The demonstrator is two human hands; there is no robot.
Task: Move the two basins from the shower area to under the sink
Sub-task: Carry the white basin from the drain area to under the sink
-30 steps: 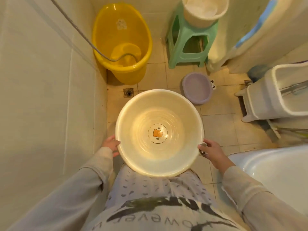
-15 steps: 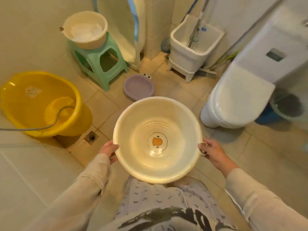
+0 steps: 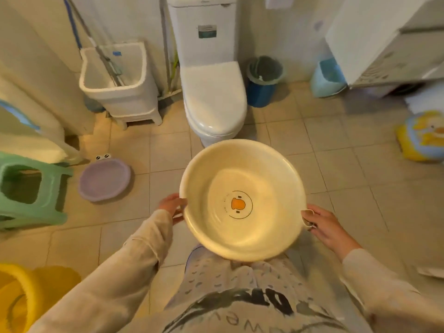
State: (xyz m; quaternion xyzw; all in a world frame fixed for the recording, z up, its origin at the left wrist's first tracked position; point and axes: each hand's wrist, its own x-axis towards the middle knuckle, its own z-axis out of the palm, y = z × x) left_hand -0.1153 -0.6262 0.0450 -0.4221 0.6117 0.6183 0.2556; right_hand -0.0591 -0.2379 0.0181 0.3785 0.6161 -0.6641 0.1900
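Observation:
I hold a large cream basin [image 3: 242, 169] with an orange duck print at its bottom, level in front of my waist. My left hand [image 3: 171, 205] grips its left rim and my right hand [image 3: 320, 224] grips its right rim. A smaller purple basin [image 3: 104, 179] with two cartoon eyes on its rim lies on the tiled floor to the left, beside a green stool [image 3: 28, 188]. No sink is in view.
A white toilet [image 3: 212, 92] stands straight ahead, with a white mop tub [image 3: 120, 80] to its left. Right of the toilet are a dark blue bin [image 3: 263, 80] and a light blue bin [image 3: 328, 78] beside a white cabinet [image 3: 389, 39]. A yellow tub [image 3: 16, 296] is at bottom left.
My view has swung right with the cream basin still in both hands. The yellow tub and green stool slid to the left edge, and the toilet now stands straight ahead.

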